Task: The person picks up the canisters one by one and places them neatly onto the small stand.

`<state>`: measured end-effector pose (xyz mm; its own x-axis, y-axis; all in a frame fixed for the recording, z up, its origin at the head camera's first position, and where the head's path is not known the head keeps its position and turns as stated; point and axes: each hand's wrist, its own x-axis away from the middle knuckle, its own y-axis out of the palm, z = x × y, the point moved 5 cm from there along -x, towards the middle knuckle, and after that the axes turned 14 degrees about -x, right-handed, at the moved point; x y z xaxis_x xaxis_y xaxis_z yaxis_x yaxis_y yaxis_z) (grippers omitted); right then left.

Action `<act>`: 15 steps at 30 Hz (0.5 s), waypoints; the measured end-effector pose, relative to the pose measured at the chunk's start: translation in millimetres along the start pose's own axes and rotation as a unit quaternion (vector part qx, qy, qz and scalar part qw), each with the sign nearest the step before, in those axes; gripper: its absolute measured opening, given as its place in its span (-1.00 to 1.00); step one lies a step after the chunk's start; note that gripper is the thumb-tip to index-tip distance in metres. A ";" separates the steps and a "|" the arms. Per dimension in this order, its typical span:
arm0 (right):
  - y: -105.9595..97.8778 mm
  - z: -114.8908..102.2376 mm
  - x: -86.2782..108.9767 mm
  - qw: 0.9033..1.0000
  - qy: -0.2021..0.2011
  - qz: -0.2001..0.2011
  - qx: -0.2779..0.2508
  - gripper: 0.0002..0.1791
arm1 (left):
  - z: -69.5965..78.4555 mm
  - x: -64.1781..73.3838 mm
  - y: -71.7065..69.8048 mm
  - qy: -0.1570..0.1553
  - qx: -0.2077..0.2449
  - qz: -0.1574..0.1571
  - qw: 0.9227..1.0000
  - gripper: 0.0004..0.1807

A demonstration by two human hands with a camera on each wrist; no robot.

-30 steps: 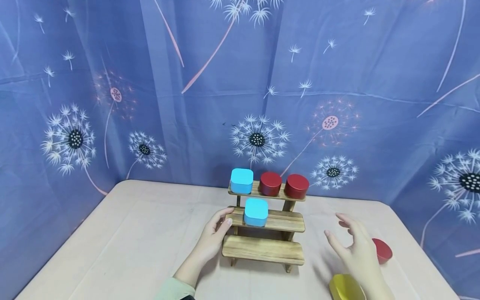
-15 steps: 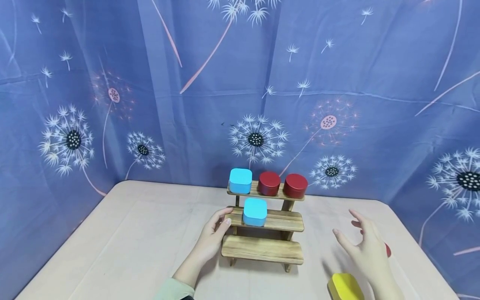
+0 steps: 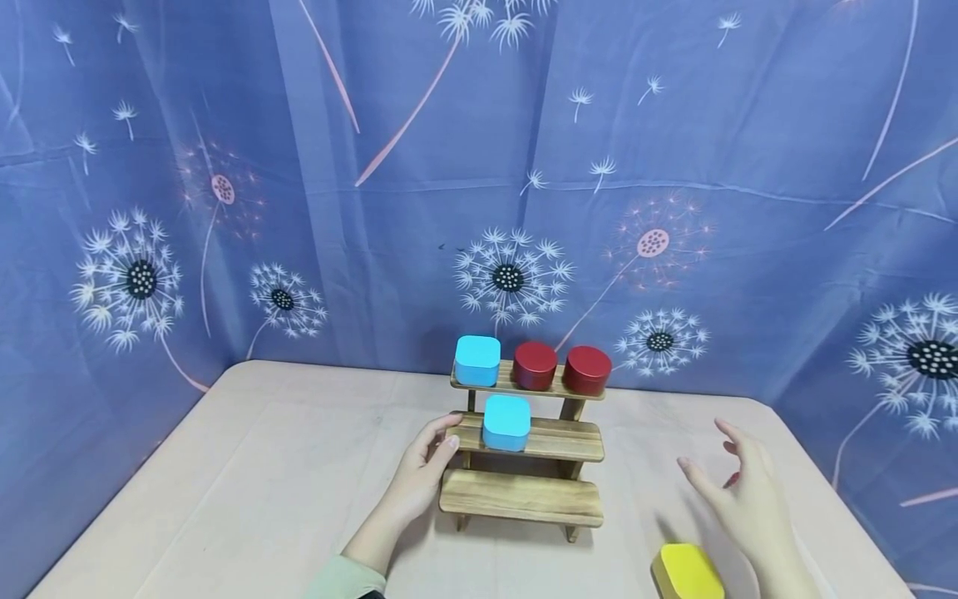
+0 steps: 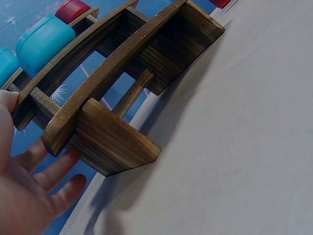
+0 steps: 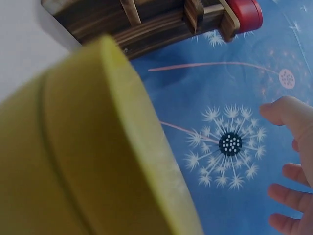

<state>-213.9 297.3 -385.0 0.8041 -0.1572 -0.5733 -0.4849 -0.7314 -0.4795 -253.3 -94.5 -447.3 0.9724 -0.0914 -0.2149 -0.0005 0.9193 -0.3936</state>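
My left hand (image 3: 417,472) grips the left end of the middle shelf of a three-tier wooden stand (image 3: 521,494), thumb on top. On that shelf sits a blue rounded-square tin (image 3: 506,423). Up on the top shelf, another blue tin (image 3: 477,361) stands left of two round red tins (image 3: 535,366). My right hand (image 3: 751,495) hovers over the table right of the stand, fingers loosely bent and holding nothing. Close by its wrist is a yellow tin (image 3: 687,571), looming large in the right wrist view. Behind the right hand, a red tin (image 3: 733,480) is almost wholly hidden.
A pale cloth covers the table (image 3: 292,474). Behind and at both sides hangs a blue curtain (image 3: 404,274) with a dandelion print. The bottom shelf of the stand carries nothing.
My right hand has moved to the right, away from the stand, and now covers most of the red tin on the table. My left hand keeps its grip on the shelf.
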 end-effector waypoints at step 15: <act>-12.1 27.2 0.5 0.998 0.054 -0.026 0.010 -0.18 | 0.9 0.1 0.4 0.000 0.001 0.000 1.000 -0.62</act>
<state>-217.0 324.1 -397.6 0.8600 -0.1915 -0.4731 -0.4482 -0.7266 -0.5208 -253.0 -93.8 -446.7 0.9724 -0.0920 -0.2143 0.0007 0.9199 -0.3921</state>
